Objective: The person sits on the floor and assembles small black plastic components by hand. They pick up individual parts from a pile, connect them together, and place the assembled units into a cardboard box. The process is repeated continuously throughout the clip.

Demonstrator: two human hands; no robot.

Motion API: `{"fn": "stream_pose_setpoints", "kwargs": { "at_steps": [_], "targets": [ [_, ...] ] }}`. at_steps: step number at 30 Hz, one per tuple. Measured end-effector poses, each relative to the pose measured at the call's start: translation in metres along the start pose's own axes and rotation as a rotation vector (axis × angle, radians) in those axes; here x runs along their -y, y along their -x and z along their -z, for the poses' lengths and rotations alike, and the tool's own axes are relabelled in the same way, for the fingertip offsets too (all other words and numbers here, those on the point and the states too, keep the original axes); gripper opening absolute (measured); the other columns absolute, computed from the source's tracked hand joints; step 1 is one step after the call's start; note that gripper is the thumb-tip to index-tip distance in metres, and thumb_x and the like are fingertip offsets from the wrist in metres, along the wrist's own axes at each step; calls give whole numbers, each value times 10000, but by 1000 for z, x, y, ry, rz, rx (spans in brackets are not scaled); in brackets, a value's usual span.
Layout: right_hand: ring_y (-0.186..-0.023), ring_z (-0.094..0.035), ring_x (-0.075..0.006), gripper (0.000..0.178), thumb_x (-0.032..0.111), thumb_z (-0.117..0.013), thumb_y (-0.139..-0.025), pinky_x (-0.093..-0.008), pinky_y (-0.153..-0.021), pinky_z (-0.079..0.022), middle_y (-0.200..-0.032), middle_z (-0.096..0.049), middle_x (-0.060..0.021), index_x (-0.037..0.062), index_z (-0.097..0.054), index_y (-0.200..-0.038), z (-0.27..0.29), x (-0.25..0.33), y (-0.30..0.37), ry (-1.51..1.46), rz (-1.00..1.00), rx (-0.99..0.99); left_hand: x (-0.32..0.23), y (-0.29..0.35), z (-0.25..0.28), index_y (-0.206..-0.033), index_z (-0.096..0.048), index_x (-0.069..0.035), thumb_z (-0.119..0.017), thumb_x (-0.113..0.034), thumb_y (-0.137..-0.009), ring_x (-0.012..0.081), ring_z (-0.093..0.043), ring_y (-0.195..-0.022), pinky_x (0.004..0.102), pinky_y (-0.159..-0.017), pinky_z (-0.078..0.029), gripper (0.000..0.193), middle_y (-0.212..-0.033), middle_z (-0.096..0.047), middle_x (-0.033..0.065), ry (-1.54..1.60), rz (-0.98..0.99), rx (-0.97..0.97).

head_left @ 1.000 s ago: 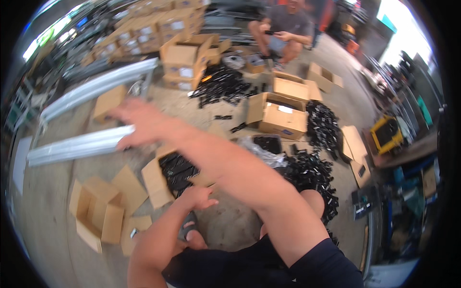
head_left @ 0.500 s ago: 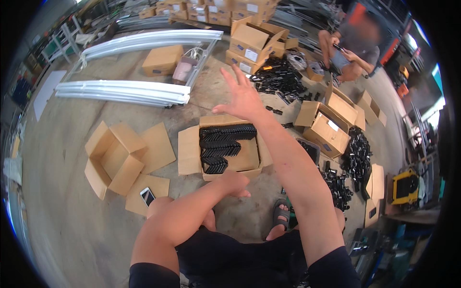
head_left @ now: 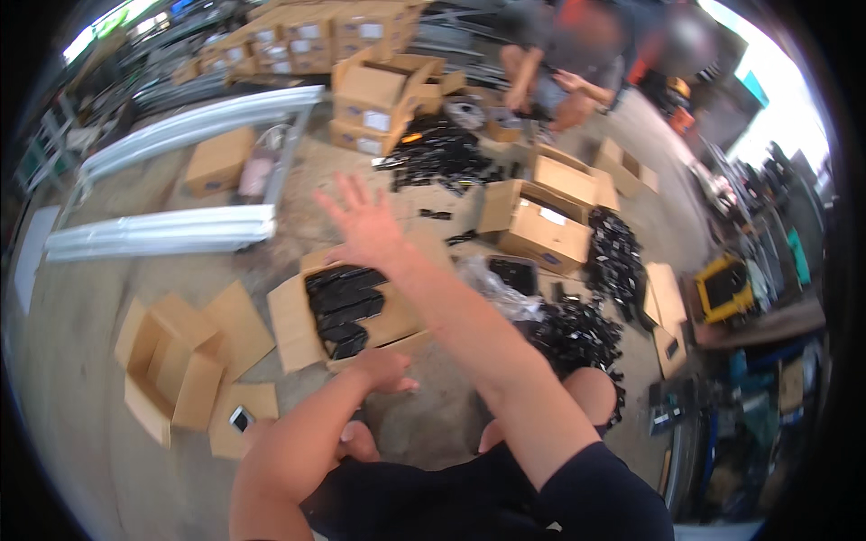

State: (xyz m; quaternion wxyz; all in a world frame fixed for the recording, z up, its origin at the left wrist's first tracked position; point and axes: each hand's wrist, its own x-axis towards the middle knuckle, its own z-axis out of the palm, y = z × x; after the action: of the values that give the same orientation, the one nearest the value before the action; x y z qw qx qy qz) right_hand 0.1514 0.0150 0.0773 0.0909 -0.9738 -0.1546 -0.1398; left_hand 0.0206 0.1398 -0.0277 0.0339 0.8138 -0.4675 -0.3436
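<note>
My right hand is open, its fingers spread, in the air at the far edge of an open cardboard box. It holds nothing. Inside the box, black angled brackets lie in packed rows on the left; bare cardboard shows beside them. My left hand hangs at the box's near edge with its fingers curled in and nothing visible in it; its palm is hidden. To the right of my right forearm lie a crumpled clear plastic bag and a heap of small black parts.
An empty open box sits at left, near a phone on cardboard. Silvery metal profiles lie beyond. Open boxes and more black parts spread ahead and right. A seated person is at the back.
My view has swung to the right, so the scene sits further left. Both hands keep much the same pose. The plastic bag has come into sight. The seated person's hands have moved apart.
</note>
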Motion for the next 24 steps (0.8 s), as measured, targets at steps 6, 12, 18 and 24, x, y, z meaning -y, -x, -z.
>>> {"fn": "stream_pose_setpoints", "kwargs": {
  "at_steps": [6, 12, 18, 24],
  "targets": [
    [-1565, -179, -415, 1210, 613, -872, -668, -688, -1179, -283, -1704, -155, -197, 239, -254, -1639, 5, 3, -1, 8, 14, 18, 12, -1, -14, -1253, -693, -88, -645, -612, -912, 356, -691, -1119, 474, -931, -547, 627, -1181, -731, 161, 45, 69, 44],
    [-1546, -212, -425, 1188, 574, -880, -678, -684, -1178, -286, -1691, -174, -200, 232, -263, -1635, -2, -1, -9, -45, 10, -39, 6, 5, -4, -1243, -691, -75, -651, -604, -912, 357, -680, -1147, 478, -954, -537, 625, -1209, -723, 162, -19, 15, 42],
    [-1523, -272, -425, 1149, 561, -868, -700, -622, -1192, -298, -1670, -227, -216, 225, -280, -1628, -49, -53, 49, -224, -173, -21, -19, 19, 21, -1269, -674, -57, -655, -554, -937, 396, -680, -1114, 488, -943, -536, 598, -1184, -720, 206, 77, 67, -1],
    [-1545, -230, -412, 1165, 561, -874, -700, -655, -1176, -301, -1680, -219, -204, 241, -258, -1636, -102, -88, 119, -162, -288, 229, 6, 28, 26, -1248, -680, -47, -687, -503, -917, 393, -683, -1104, 496, -940, -537, 563, -1149, -728, 212, 86, 182, 64]
  ]
}}
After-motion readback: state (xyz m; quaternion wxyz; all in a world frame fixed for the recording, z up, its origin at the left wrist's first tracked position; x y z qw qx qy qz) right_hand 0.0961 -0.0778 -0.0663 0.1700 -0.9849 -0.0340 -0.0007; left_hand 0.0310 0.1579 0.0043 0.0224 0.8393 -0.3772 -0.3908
